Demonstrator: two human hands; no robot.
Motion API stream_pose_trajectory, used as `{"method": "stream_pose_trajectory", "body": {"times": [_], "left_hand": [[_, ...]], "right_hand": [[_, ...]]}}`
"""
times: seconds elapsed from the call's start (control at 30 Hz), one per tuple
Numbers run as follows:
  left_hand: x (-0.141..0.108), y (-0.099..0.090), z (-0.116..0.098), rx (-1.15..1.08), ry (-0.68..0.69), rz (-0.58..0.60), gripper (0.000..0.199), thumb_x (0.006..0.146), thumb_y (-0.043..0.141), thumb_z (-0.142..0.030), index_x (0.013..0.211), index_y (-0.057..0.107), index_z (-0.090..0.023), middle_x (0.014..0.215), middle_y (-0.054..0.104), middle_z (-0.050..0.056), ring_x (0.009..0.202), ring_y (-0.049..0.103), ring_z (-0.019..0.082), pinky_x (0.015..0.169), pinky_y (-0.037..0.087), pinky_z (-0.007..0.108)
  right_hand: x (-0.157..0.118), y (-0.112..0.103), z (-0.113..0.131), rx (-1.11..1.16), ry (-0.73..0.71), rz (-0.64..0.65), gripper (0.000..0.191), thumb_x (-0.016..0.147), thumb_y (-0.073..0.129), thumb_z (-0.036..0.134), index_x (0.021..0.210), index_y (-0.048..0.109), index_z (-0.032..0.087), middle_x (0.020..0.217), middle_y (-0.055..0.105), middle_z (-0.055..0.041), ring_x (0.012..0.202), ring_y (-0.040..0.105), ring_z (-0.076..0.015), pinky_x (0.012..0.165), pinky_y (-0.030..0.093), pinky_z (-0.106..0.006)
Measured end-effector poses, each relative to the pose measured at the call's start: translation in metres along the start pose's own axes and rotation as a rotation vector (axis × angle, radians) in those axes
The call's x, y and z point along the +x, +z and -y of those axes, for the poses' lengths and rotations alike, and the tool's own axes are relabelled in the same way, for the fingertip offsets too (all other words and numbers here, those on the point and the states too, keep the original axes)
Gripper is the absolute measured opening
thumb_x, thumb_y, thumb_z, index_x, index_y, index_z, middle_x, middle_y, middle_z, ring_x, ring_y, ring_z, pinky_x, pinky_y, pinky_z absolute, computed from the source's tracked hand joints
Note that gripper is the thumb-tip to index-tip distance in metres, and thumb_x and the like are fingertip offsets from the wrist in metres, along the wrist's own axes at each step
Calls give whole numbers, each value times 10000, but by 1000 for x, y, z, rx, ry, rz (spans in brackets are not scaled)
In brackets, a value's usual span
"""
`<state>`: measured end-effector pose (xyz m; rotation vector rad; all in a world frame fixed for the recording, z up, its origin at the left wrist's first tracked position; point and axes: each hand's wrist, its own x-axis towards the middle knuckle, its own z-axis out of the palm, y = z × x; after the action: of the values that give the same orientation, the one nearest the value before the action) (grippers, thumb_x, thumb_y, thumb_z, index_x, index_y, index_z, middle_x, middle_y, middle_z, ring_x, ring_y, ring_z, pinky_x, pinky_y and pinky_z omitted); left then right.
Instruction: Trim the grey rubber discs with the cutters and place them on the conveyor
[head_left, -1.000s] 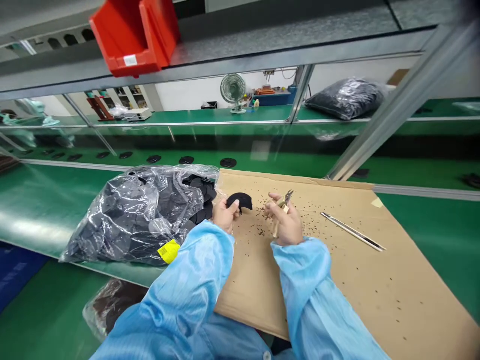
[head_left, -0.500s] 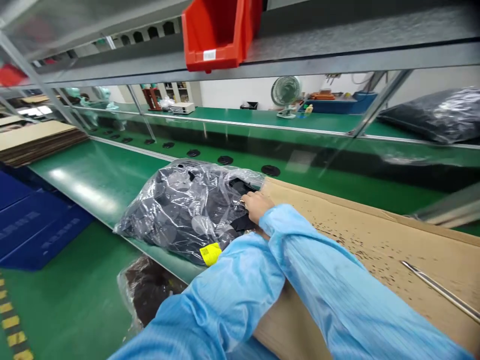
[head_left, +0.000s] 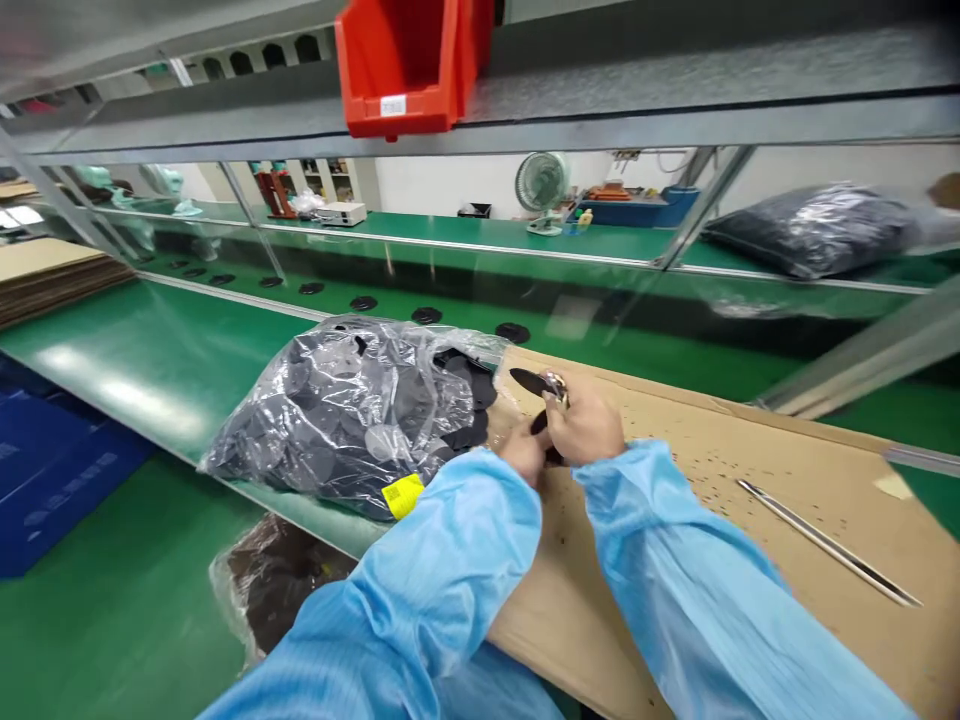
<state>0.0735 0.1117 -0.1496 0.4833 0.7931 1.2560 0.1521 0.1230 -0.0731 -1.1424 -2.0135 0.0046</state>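
My right hand (head_left: 592, 424) is closed, its fingers around a small shiny metal piece (head_left: 556, 386) whose kind I cannot make out. A thin black disc (head_left: 529, 381) sticks out to the left from those fingers. Just below and touching it, my left hand (head_left: 523, 452) is closed on another dark piece (head_left: 538, 422), mostly hidden between the hands; it looks like a black disc too. Left of both hands lies a large clear plastic bag (head_left: 315, 420) full of black discs, its mouth open toward me and a yellow label (head_left: 403, 496) on its front.
Brown cardboard (head_left: 675, 420) strewn with dark crumbs covers the bench, with a metal strip (head_left: 829, 542) on its right. Black discs (head_left: 426, 315) sit in a row on the green surface behind. A red bin (head_left: 397, 100) hangs overhead on the shelf. Below is an open bagged box (head_left: 281, 580).
My hands have drawn back from the bag's mouth to the right, over the cardboard. A black disc now shows at my right fingers. The view has shifted right.
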Motion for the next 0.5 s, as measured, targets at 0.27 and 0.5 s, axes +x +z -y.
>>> {"method": "stream_pose_trajectory", "body": {"times": [0.27,0.5], "left_hand": [[-17,7,-1,38,-122,119,366,754,701,-413,959,631,-118,632,610,21,482,525,111,431,404,222],[-28,13,0,25,62,134,467,520,854,-149,940,652,-134,909,700,56,872,648,195,857,507,344]], "right_hand": [[-88,-21,-38,133,26,-356,310,601,425,33,817,557,212,794,617,-44,782,578,-206,739,483,-351],[-95,-19,-42,105,16,-243,388,617,447,35,921,627,195,941,660,-80,906,576,-236,834,462,-390]]}}
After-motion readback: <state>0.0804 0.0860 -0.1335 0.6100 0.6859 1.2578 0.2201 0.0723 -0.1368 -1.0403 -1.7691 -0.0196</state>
